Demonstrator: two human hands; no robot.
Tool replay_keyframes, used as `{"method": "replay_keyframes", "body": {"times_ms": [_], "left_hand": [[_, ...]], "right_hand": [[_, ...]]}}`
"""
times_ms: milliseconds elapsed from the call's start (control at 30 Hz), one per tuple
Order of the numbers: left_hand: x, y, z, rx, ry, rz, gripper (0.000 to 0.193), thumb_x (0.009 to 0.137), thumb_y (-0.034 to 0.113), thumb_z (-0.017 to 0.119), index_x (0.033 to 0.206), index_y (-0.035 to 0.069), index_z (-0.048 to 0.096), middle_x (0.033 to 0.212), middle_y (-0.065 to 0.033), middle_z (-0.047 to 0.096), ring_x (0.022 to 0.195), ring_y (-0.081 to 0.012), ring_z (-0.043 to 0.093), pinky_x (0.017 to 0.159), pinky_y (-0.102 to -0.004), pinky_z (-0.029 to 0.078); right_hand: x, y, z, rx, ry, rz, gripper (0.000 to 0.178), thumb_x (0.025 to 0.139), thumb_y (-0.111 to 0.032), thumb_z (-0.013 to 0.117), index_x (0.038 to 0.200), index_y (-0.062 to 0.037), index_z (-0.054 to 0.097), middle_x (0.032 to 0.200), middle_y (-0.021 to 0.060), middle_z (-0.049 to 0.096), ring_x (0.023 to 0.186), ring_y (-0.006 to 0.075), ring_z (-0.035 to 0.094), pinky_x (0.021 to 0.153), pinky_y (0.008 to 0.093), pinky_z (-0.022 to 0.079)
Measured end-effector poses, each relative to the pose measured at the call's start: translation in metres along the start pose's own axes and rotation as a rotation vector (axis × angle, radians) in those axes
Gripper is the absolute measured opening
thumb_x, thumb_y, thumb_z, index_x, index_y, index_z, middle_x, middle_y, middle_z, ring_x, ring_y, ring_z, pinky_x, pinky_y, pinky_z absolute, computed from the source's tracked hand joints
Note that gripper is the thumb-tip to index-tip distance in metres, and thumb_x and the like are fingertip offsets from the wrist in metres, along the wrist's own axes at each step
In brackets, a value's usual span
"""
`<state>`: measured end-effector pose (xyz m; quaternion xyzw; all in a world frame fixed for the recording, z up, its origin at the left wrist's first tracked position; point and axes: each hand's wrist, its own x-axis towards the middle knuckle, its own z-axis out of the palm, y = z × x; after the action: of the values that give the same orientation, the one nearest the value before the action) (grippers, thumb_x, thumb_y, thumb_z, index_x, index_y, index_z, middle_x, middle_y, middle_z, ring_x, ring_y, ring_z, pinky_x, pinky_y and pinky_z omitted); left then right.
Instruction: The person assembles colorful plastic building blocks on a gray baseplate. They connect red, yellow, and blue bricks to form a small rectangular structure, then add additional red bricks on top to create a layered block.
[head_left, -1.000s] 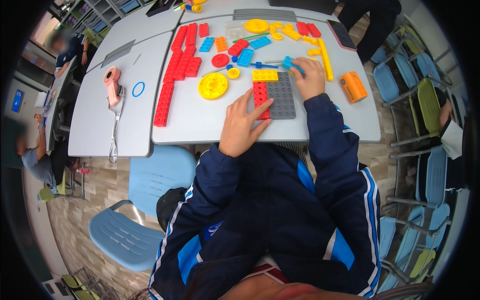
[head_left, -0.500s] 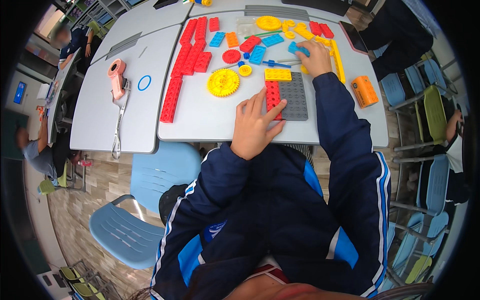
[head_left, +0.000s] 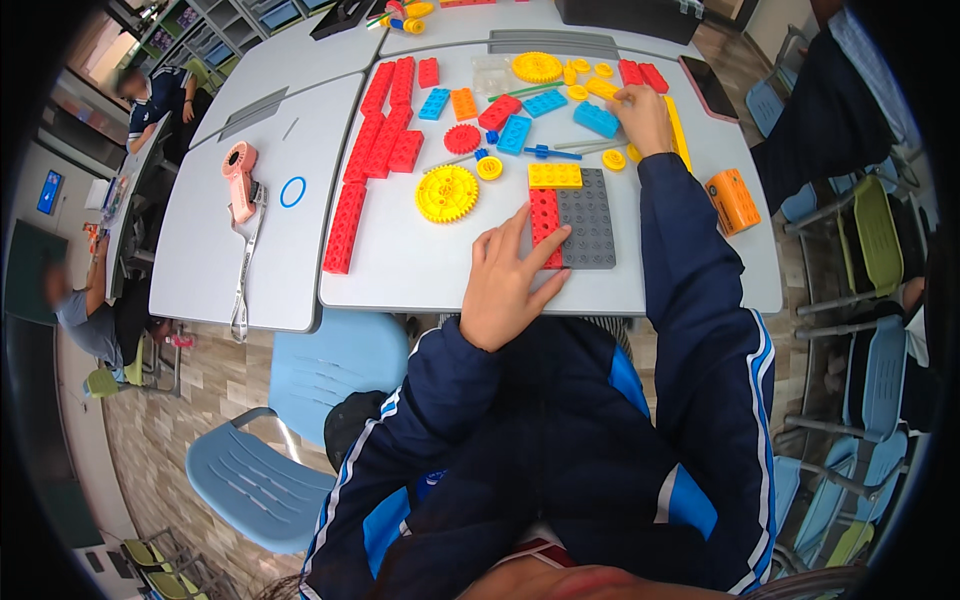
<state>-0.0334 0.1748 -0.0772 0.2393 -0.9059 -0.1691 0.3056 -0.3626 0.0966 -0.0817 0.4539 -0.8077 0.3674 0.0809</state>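
My left hand (head_left: 505, 285), fingers spread, rests against a red beam with holes (head_left: 544, 228) at the left side of a dark grey studded plate (head_left: 588, 220). A yellow brick (head_left: 555, 176) lies across their far end. Further off, my right hand (head_left: 645, 120) has its fingers bent together beside a blue brick (head_left: 596, 120). Its fingertips come down by the end of a yellow brick (head_left: 602, 88). Whatever lies under those fingers is hidden. A long yellow piece (head_left: 678, 135) shows just right of this hand.
Red bricks (head_left: 372, 140) stretch along the table's left. Yellow gears (head_left: 447, 194), a red gear (head_left: 462, 138) and blue bricks (head_left: 514, 134) lie mid-table. An orange box (head_left: 733, 201) and a phone (head_left: 707, 88) sit at right; a pink handheld fan (head_left: 241, 185) lies on the left table.
My right hand has moved off the blue brick, a little to the right and away from me. My left hand stays by the red beam. The whole view has tilted slightly.
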Motion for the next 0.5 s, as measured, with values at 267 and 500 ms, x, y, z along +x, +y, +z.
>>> {"method": "replay_keyframes", "body": {"times_ms": [267,500], "left_hand": [[0.000,0.001,-0.001,-0.038,-0.013,-0.005,0.060,0.083,0.026,0.074,0.138,0.017,0.053,0.142,-0.0243,0.043,0.126,-0.0370,0.046,0.105,-0.0447,0.034],[0.000,-0.014,0.003,-0.448,0.167,-0.175,0.075,0.082,0.025,0.078,0.144,0.005,0.041,0.142,-0.0249,0.044,0.126,-0.0381,0.047,0.107,-0.0439,0.036]], "right_hand": [[-0.014,-0.007,-0.015,0.504,0.144,-0.080,0.022,0.089,-0.017,0.070,0.103,-0.0011,0.065,0.091,0.0124,0.071,0.076,0.0212,0.067,0.074,0.0331,0.052],[-0.102,-0.052,-0.049,0.949,-0.379,-0.100,0.018,0.097,-0.018,0.062,0.102,-0.0012,0.065,0.082,0.0027,0.066,0.070,0.0086,0.061,0.064,0.0246,0.048]]}}
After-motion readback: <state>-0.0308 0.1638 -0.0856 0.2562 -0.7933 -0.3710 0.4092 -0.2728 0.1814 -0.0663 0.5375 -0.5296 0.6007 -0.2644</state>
